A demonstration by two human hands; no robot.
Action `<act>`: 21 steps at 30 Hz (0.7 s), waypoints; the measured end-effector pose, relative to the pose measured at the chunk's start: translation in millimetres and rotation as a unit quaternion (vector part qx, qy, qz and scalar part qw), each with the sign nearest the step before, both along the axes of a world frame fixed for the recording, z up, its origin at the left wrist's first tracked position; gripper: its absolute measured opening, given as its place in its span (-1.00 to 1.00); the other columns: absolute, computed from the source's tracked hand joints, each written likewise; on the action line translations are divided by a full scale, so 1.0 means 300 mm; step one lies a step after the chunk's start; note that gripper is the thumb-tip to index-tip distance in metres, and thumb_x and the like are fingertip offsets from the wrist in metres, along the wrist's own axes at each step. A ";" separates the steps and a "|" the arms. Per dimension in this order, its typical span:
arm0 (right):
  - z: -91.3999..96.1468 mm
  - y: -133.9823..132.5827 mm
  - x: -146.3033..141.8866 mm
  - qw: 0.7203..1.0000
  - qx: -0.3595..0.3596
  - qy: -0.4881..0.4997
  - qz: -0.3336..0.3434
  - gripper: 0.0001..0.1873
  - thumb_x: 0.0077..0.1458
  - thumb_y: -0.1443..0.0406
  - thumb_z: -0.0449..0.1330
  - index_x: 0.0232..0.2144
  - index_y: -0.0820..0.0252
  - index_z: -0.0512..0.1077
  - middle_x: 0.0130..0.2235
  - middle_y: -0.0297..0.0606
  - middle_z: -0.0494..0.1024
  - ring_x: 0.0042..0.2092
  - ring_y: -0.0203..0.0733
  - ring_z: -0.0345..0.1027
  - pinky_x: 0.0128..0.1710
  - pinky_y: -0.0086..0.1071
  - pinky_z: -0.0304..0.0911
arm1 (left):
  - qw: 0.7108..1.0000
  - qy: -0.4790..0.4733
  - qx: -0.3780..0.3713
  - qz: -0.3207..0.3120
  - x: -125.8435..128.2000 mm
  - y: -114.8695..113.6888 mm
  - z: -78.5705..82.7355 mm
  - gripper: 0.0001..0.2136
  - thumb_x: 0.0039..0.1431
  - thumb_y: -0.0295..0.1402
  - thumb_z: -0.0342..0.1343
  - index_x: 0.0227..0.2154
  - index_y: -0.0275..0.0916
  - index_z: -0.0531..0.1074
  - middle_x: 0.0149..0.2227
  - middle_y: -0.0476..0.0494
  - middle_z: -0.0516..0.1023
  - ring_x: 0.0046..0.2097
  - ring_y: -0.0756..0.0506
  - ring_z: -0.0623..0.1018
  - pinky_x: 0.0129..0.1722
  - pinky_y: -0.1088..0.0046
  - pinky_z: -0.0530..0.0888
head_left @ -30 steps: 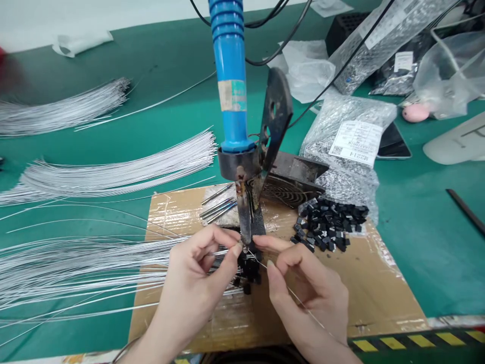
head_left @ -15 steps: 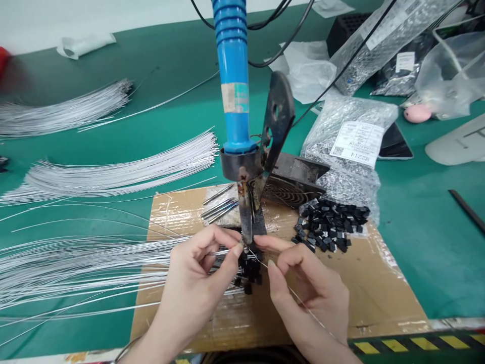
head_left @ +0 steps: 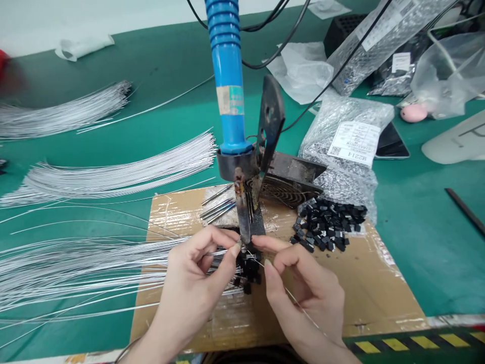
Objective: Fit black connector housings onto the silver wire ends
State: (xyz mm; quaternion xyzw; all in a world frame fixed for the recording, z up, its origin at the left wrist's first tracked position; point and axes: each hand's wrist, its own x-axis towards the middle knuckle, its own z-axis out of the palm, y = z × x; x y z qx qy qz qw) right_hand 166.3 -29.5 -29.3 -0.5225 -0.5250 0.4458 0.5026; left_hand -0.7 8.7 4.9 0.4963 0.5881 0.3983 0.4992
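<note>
A blue-handled soldering iron stands upright in a dark metal holder, tip pointing down at a taped cardboard sheet. My left hand pinches a thin silver wire and a small dark part right under the tip. My right hand pinches a fine strand of solder wire and brings its end to the same spot. A few small black parts lie between my hands.
Bundles of silver wires fan across the green mat at left. A pile of black components sits on the cardboard at right, beside silver bags. A dark metal stand base, cables, a phone and plastic bags lie behind.
Hardly anything differs; the view shifted slightly and both hands stay pinched at the iron's tip.
</note>
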 end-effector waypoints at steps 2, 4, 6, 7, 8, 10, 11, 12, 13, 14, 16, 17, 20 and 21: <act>-0.003 -0.001 -0.003 1.000 0.014 -0.019 -0.010 -0.79 0.24 0.45 0.24 -0.36 0.06 0.36 0.06 -0.32 0.72 0.02 -0.20 0.67 -0.05 -0.47 0.46 | 1.000 0.004 0.001 -0.003 0.002 0.001 0.000 -0.84 0.21 -0.57 0.28 -0.43 -0.20 0.56 -0.37 0.05 0.65 -0.32 0.08 0.62 -0.30 0.76 0.49; -0.004 -0.001 -0.007 0.999 0.029 -0.034 -0.018 -0.80 0.23 0.45 0.25 -0.37 0.07 0.37 0.05 -0.32 0.72 -0.04 -0.24 0.69 -0.06 -0.47 0.46 | 1.000 0.006 0.005 -0.005 0.003 0.001 0.003 -0.84 0.21 -0.57 0.27 -0.43 -0.19 0.56 -0.37 0.05 0.64 -0.32 0.09 0.63 -0.31 0.77 0.49; -0.004 -0.002 -0.012 0.998 0.043 -0.045 -0.025 -0.80 0.22 0.45 0.25 -0.37 0.08 0.38 0.04 -0.29 0.73 -0.12 -0.26 0.69 -0.05 -0.44 0.48 | 1.000 0.006 0.012 -0.005 0.004 0.000 0.005 -0.84 0.21 -0.57 0.27 -0.43 -0.19 0.56 -0.36 0.05 0.65 -0.32 0.09 0.63 -0.30 0.76 0.50; -0.004 -0.003 -0.014 0.997 0.048 -0.049 -0.029 -0.81 0.22 0.45 0.25 -0.37 0.08 0.38 0.03 -0.28 0.73 -0.15 -0.26 0.69 -0.05 -0.42 0.48 | 1.000 0.006 0.015 -0.006 0.005 -0.001 0.006 -0.84 0.21 -0.57 0.26 -0.42 -0.19 0.56 -0.35 0.05 0.65 -0.31 0.09 0.63 -0.30 0.76 0.50; -0.003 -0.003 -0.016 0.997 0.053 -0.054 -0.033 -0.81 0.22 0.45 0.25 -0.38 0.08 0.38 0.02 -0.27 0.74 -0.16 -0.25 0.69 -0.04 -0.41 0.49 | 1.000 0.006 0.018 -0.007 0.005 -0.003 0.007 -0.84 0.21 -0.57 0.26 -0.42 -0.18 0.56 -0.34 0.05 0.66 -0.31 0.09 0.64 -0.29 0.76 0.51; -0.002 -0.004 -0.019 0.995 0.062 -0.062 -0.039 -0.80 0.22 0.46 0.25 -0.38 0.09 0.38 0.01 -0.24 0.74 -0.16 -0.24 0.69 -0.05 -0.41 0.50 | 1.000 0.010 0.022 -0.007 0.005 -0.006 0.007 -0.84 0.22 -0.57 0.26 -0.42 -0.18 0.56 -0.33 0.05 0.67 -0.31 0.08 0.64 -0.29 0.75 0.51; -0.001 -0.004 -0.019 0.995 0.065 -0.064 -0.038 -0.80 0.22 0.46 0.25 -0.38 0.09 0.38 0.01 -0.23 0.74 -0.15 -0.24 0.69 -0.05 -0.41 0.50 | 1.000 0.011 0.023 -0.006 0.005 -0.007 0.006 -0.83 0.22 -0.58 0.26 -0.42 -0.18 0.56 -0.33 0.04 0.67 -0.31 0.08 0.64 -0.29 0.75 0.51; -0.001 -0.004 -0.020 0.995 0.068 -0.064 -0.037 -0.80 0.22 0.46 0.25 -0.37 0.09 0.38 0.01 -0.23 0.74 -0.13 -0.23 0.69 -0.05 -0.42 0.49 | 1.000 0.012 0.023 -0.005 0.005 -0.008 0.005 -0.84 0.21 -0.58 0.26 -0.42 -0.18 0.56 -0.33 0.04 0.67 -0.31 0.08 0.64 -0.29 0.75 0.51; -0.001 -0.004 -0.019 0.995 0.070 -0.064 -0.035 -0.80 0.22 0.47 0.25 -0.37 0.09 0.38 0.01 -0.23 0.74 -0.12 -0.24 0.69 -0.05 -0.43 0.49 | 1.000 0.013 0.023 -0.004 0.004 -0.009 0.003 -0.84 0.21 -0.58 0.26 -0.42 -0.18 0.56 -0.32 0.03 0.68 -0.30 0.07 0.64 -0.29 0.74 0.52; -0.001 -0.005 -0.019 0.995 0.071 -0.065 -0.034 -0.81 0.21 0.47 0.25 -0.36 0.09 0.38 0.02 -0.23 0.74 -0.12 -0.24 0.69 -0.04 -0.43 0.49 | 1.000 0.013 0.023 -0.004 0.004 -0.010 0.002 -0.84 0.21 -0.57 0.26 -0.42 -0.18 0.56 -0.32 0.03 0.68 -0.30 0.07 0.65 -0.28 0.74 0.52; -0.001 -0.005 -0.019 0.995 0.069 -0.065 -0.035 -0.81 0.21 0.47 0.26 -0.36 0.09 0.39 0.01 -0.25 0.74 -0.11 -0.24 0.69 -0.03 -0.43 0.49 | 1.000 0.017 0.021 -0.006 0.002 -0.011 -0.001 -0.84 0.22 -0.57 0.26 -0.42 -0.19 0.56 -0.31 0.01 0.69 -0.29 0.06 0.65 -0.28 0.73 0.53; -0.002 -0.006 -0.020 0.995 0.067 -0.064 -0.035 -0.81 0.22 0.46 0.26 -0.36 0.09 0.38 0.01 -0.26 0.74 -0.12 -0.25 0.70 -0.02 -0.43 0.50 | 1.000 0.018 0.020 -0.007 0.001 -0.010 -0.002 -0.85 0.22 -0.56 0.26 -0.41 -0.19 0.56 -0.29 0.01 0.69 -0.29 0.06 0.66 -0.28 0.72 0.53; -0.004 -0.007 -0.021 0.996 0.064 -0.060 -0.035 -0.81 0.23 0.46 0.25 -0.36 0.08 0.38 0.00 -0.28 0.74 -0.12 -0.25 0.69 -0.02 -0.42 0.50 | 1.000 0.022 0.021 -0.005 0.002 -0.006 -0.003 -0.85 0.22 -0.56 0.27 -0.41 -0.18 0.56 -0.29 0.01 0.69 -0.29 0.06 0.65 -0.29 0.72 0.53; -0.005 -0.007 -0.021 0.995 0.065 -0.059 -0.036 -0.81 0.23 0.46 0.25 -0.36 0.08 0.38 0.00 -0.28 0.74 -0.12 -0.25 0.69 -0.02 -0.43 0.50 | 1.000 0.022 0.022 -0.004 0.004 -0.004 -0.002 -0.85 0.21 -0.56 0.27 -0.42 -0.18 0.56 -0.31 0.02 0.68 -0.30 0.06 0.65 -0.30 0.73 0.52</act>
